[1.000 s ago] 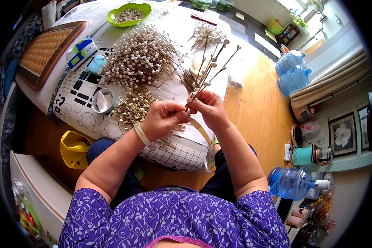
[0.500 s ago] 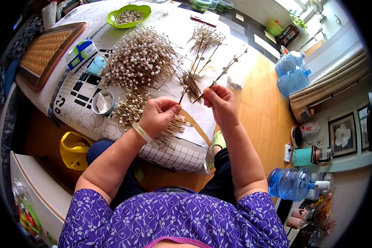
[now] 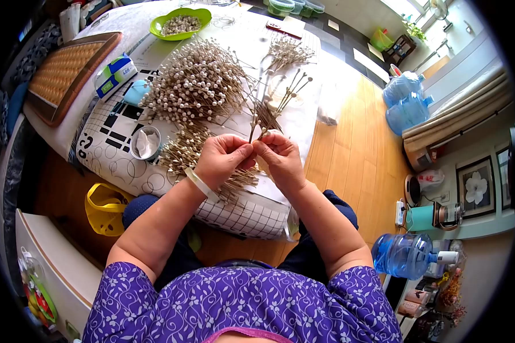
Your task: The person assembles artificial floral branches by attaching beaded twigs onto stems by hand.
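My left hand [image 3: 226,159] and my right hand [image 3: 282,162] meet over the front of the table, thumbs and fingertips almost touching. Pinched in the left is a thin budded stem [image 3: 253,130], pointing up. Between the right fingers are the lower ends of several dark budded stems [image 3: 293,91], which lean up and to the right. Part of a pale tan strip [image 3: 262,165] shows below the fingertips; my hands hide the rest. Just beyond lie a large pile of white-tipped stems [image 3: 194,86], a smaller cream-tipped pile [image 3: 184,147] and a separate bunch [image 3: 289,52].
A green bowl [image 3: 203,24] of small pale beads sits at the far side. Left of the piles are a tissue pack [image 3: 115,76] and a small cup [image 3: 145,142] with white material. Large blue water bottles [image 3: 409,111] stand on the wooden floor [image 3: 355,154] to the right.
My right hand has come left and down beside my left hand, bringing its budded stems along. The tan strip that hung long between the hands is now mostly hidden.
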Tool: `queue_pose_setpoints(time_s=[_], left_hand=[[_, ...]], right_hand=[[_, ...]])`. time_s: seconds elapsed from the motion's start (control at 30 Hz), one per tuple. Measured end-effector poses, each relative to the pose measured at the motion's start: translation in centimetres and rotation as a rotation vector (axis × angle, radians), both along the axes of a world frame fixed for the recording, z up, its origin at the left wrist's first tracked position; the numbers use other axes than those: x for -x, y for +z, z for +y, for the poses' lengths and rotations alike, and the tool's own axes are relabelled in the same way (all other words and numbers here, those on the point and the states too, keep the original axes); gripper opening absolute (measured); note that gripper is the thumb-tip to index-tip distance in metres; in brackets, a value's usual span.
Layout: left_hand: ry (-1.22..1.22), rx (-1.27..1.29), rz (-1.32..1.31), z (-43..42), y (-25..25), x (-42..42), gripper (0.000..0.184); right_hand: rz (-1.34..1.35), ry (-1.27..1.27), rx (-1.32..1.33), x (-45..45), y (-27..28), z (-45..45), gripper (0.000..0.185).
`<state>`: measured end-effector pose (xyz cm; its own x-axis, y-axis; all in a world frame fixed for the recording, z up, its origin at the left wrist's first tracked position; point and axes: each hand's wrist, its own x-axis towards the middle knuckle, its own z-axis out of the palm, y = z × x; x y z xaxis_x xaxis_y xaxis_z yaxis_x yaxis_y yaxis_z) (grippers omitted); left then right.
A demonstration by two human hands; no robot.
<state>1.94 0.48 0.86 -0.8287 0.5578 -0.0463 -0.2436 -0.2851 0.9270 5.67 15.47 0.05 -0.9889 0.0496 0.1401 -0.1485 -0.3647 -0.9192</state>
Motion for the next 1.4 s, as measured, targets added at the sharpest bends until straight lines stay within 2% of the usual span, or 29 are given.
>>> queue_pose_setpoints(time_s=[0.07, 0.17, 0.3, 0.37, 0.43, 0.47, 0.5, 0.6, 0.63, 0.7, 0.8, 0.93, 1.13, 1.23, 1.3, 1.4], left_hand=[[0.013, 0.035, 0.021, 0.0, 0.0, -0.1, 0.011], [0.038, 0.099, 0.101, 0.0, -0.2, -0.5, 0.010], [0.077, 0.109, 0.136, -0.4, 0.1, -0.2, 0.009], [0.103, 0.114, 0.138, -0.7, 0.5, 0.3, 0.009], [0.144, 0.099, 0.131, -1.1, 0.8, 0.6, 0.008], [0.153, 0.085, 0.119, -1.1, 0.9, 0.7, 0.008], [0.154, 0.085, 0.120, -1.1, 0.9, 0.8, 0.008], [0.131, 0.082, 0.110, -1.0, 1.0, 0.8, 0.010], [0.132, 0.079, 0.109, -1.1, 1.0, 0.8, 0.010], [0.125, 0.067, 0.129, -1.3, 0.9, 0.8, 0.009], [0.124, 0.037, 0.107, -1.7, 1.1, 0.9, 0.008], [0.125, 0.024, 0.104, -1.8, 1.2, 0.8, 0.008], [0.126, 0.009, 0.087, -1.7, 1.3, 0.8, 0.008], [0.125, -0.003, 0.090, -1.7, 1.4, 0.9, 0.008], [0.135, -0.006, 0.075, -1.7, 1.7, 0.8, 0.008], [0.137, -0.012, 0.067, -1.6, 1.2, 1.1, 0.008]], right_hand=[[-0.094, -0.005, 0.120, -0.2, -0.1, -0.3, 0.004], [-0.088, 0.039, 0.179, -0.2, 0.0, -0.4, 0.004], [-0.123, 0.152, 0.074, 0.6, 0.1, 0.3, 0.008], [-0.048, 0.246, -0.138, 1.5, 1.1, 2.2, 0.014], [-0.092, 0.008, -0.422, 3.6, 0.6, 5.8, 0.011], [-0.059, -0.169, -0.660, 4.5, -0.3, 7.3, 0.012], [-0.159, -0.235, -1.025, 4.8, -0.5, 8.5, 0.019], [-0.283, -0.268, -1.430, 5.4, -1.2, 7.5, 0.027], [-0.235, -0.268, -1.536, 5.8, -1.9, 7.2, 0.024], [-0.193, -0.328, -1.517, 6.6, -3.2, 6.8, 0.019], [-0.292, -0.304, -1.519, 6.7, -2.6, 6.3, 0.016], [-0.245, -0.317, -1.505, 5.9, -1.6, 7.1, 0.012], [-0.125, -0.420, -1.400, 5.2, -0.5, 7.8, 0.008], [0.042, -0.566, -1.278, 5.5, 1.0, 8.3, 0.003], [0.229, -0.702, -1.410, 6.9, 2.1, 9.7, 0.004], [0.269, -0.616, -1.695, 9.2, 4.9, 10.3, 0.013]])
